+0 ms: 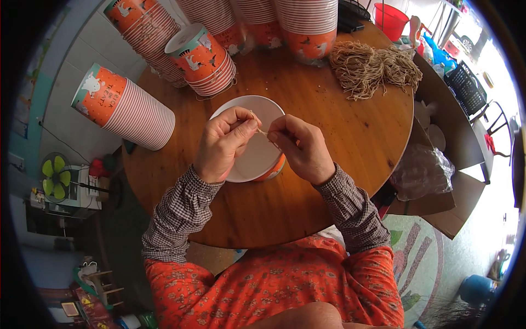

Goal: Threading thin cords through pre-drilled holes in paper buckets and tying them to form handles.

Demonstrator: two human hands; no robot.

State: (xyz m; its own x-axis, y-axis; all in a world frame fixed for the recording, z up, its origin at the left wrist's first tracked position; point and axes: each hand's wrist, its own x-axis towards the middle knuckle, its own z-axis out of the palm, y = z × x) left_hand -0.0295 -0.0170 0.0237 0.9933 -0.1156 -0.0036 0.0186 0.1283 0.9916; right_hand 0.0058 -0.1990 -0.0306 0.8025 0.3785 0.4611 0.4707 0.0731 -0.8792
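Twine [263, 133]: 1 | bucket [249, 104]: 1, beneath | grip: left hand [223, 143], right hand [304, 148] pinching twine

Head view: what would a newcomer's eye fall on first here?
Probably the left hand and right hand near the middle, pinching a thin pale string above an open, white-lined tub. Next might come the stacks of orange-printed tubs on the far and left parts of the round table, then the tan bundle of strings at its far right.
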